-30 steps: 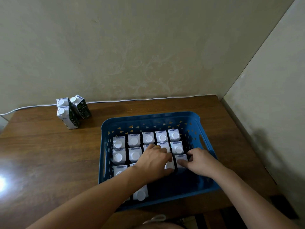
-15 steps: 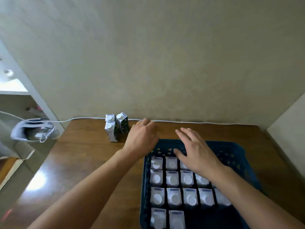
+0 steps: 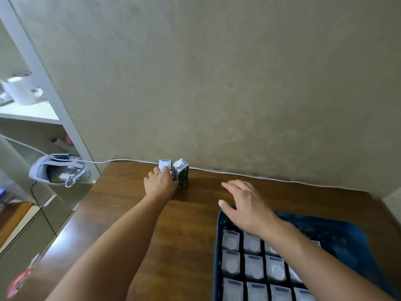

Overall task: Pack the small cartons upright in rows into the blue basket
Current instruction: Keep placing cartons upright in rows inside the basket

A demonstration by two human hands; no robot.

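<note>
The blue basket (image 3: 338,233) sits at the lower right of the wooden table (image 3: 121,205), with several white-topped small cartons (image 3: 252,244) standing upright in rows inside it. Three more cartons stand by the back wall: a dark-sided one (image 3: 182,173), a white-topped one (image 3: 165,165), and a third in front, mostly hidden under my left hand (image 3: 160,184). My left hand's fingers are curled around that hidden front carton. My right hand (image 3: 247,206) hovers over the basket's far left corner with its fingers spread and holds nothing.
A white cable (image 3: 260,178) runs along the foot of the wall behind the table. Off the table's left edge, a grey-and-white headset (image 3: 58,168) lies beside a white shelf unit (image 3: 32,114). A side wall closes in at the far right.
Both hands left the basket. My left hand reached to the loose cartons by the wall and closed over the front one. My right hand rose to the basket's far rim. The view swung left.
</note>
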